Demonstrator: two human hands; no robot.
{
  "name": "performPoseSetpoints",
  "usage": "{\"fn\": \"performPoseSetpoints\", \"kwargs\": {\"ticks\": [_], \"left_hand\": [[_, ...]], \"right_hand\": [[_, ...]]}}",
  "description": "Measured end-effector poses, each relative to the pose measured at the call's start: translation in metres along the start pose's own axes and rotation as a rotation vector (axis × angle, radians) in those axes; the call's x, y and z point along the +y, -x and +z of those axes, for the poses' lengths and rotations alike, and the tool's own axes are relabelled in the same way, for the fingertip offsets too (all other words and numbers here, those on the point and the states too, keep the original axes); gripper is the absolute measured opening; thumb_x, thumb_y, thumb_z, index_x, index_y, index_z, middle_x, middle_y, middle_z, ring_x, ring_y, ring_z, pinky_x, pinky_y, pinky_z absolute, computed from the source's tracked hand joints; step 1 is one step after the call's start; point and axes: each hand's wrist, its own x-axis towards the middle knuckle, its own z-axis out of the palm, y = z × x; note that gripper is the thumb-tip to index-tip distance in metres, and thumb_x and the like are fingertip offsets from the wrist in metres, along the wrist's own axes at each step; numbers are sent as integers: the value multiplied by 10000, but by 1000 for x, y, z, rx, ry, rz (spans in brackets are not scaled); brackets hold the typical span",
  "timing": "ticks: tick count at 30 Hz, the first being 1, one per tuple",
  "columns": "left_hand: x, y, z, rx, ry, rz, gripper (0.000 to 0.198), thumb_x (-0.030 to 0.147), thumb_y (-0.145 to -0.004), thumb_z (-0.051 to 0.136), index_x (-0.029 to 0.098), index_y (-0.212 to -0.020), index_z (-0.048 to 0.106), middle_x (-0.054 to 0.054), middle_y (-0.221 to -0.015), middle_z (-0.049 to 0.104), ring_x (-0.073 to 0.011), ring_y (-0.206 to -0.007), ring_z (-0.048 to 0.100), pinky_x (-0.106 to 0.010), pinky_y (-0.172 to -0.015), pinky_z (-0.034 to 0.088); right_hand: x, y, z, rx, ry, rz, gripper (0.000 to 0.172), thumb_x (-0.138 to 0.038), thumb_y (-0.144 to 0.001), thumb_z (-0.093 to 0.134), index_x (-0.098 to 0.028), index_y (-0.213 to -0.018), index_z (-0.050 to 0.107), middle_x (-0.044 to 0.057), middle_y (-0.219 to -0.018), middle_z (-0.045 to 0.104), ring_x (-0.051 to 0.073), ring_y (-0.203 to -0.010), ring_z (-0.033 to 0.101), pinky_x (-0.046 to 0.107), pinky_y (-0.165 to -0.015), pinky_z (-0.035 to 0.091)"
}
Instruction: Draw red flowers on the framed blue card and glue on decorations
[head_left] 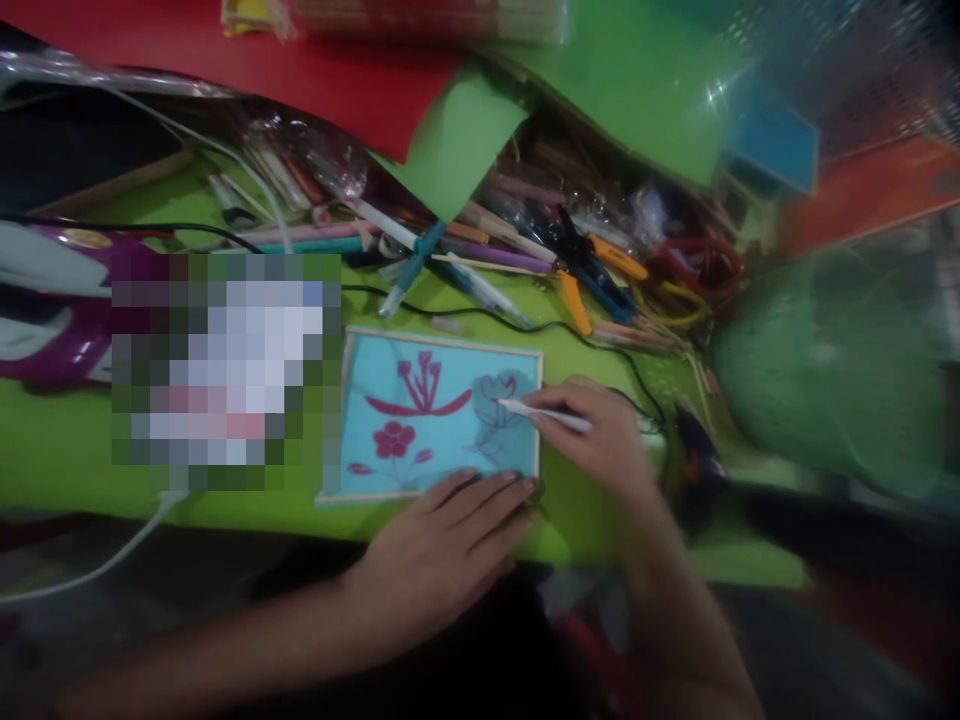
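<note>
The small blue panel [375, 360] with its narrow pale border [442, 341] lies on the green tabletop [67, 440] in front of the person; the right hand [600, 425] is closed in a pinch around a white pen [559, 415], its tip at the outlined flower [491, 400] on the panel's right side; the left hand [450, 540] lies flat across the lower edge, fingers slightly spread and gripping nothing; the work looks well past halfway, since the upper stemmed motif [426, 405] and the lower-left five-petalled flower [394, 440] are filled in dark red, while the outlined flower shows mostly bare line with only a touch of red; the green plastic tub [825, 370] stands to the right, its contents not readable; the clear-wrapped pack [420, 18] at the top holds pale pieces, too blurred to identify.
</note>
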Motion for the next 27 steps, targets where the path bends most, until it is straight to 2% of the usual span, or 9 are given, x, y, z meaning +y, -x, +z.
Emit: {"fn": "performPoseSetpoints", "kwargs": {"ticks": [8, 18, 27], "left_hand": [[0, 0, 1, 18, -8, 4, 366, 374, -1056, 565, 239, -1388, 641, 8, -1525, 625, -187, -1400, 545, -379, -1215, 318], [1, -1, 0, 24, -3, -5, 375, 370, -1049, 584, 239, -1397, 637, 9, -1513, 635, -188, -1381, 564, -375, -1197, 334], [-1, -1, -1, 21, 8, 3, 386, 385, -1044, 589, 246, -1403, 630, 13, -1516, 632, -185, -1388, 548, -379, -1190, 320]], "right_hand": [[-2, -2, 2, -11, 5, -10, 118, -217, -928, 720, -259, -992, 810, 25, -905, 805, 200, -831, 718, 312, -742, 545], [-3, -3, 4, -18, -2, -2, 127, -201, -938, 713, -254, -1013, 801, 27, -950, 810, 201, -878, 727, 319, -771, 542], [0, -4, 9, 25, 11, -27, 116, -210, -937, 728, -245, -1020, 801, 25, -954, 808, 192, -866, 726, 301, -779, 553]]}}
